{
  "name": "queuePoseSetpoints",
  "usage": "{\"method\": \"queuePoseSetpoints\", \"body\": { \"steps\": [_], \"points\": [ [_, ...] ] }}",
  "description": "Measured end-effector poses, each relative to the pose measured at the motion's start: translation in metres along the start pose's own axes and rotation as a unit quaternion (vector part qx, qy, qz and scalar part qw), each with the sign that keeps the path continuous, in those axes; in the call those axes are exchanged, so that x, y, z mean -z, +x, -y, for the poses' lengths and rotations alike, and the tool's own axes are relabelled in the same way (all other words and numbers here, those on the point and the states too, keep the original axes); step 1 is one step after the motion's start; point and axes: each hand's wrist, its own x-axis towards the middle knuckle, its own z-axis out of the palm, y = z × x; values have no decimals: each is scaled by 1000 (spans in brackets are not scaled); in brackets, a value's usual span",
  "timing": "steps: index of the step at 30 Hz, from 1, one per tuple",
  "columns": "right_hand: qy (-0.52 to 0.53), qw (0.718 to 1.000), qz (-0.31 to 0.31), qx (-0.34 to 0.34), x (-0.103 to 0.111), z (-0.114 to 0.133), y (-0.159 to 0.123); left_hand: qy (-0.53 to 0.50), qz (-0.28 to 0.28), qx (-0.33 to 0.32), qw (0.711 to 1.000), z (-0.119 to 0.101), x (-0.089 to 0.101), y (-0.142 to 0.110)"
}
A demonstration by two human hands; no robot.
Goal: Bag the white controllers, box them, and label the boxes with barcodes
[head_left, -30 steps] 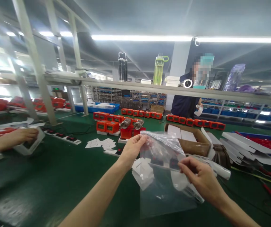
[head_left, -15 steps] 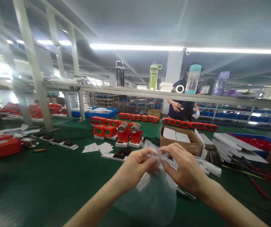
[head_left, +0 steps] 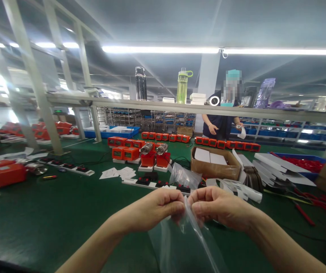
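A clear plastic bag point(head_left: 177, 246) hangs from both hands over the green table, its top edge folded or bunched between the fingers. My left hand point(head_left: 161, 206) pinches the bag from the left with thumb and fingers closed. Close beside it, my right hand point(head_left: 218, 206) pinches the same edge from the right. Fingertips of the two hands nearly meet. Just behind them lies another crumpled clear plastic bag point(head_left: 184, 175), near a power strip point(head_left: 140, 183) with black plugs.
Orange boxes with dark windows point(head_left: 125, 153) stand in rows behind. An open cardboard box point(head_left: 215, 173) holds white boxes. Red-handled tools point(head_left: 304, 213) lie at right. A shelf point(head_left: 157, 105) with bottles crosses above; beyond it stands a person point(head_left: 219, 121).
Both hands have come lower with the bag and now pinch its edge side by side. The bag is stretched out more. The camera view has shifted slightly.
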Motion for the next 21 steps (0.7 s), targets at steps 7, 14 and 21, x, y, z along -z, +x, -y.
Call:
{"method": "queuePoseSetpoints", "body": {
  "steps": [7,14,21],
  "points": [
    [3,996,-44,78,-20,-13,6,131,-353,35,926,3,-21,-21],
    [-9,995,-25,97,-45,-26,28,66,-241,173,953,3,-47,-55],
    [-136,983,-88,83,-57,-36,38,162,-374,176,896,9,-44,-87]
  ]
}}
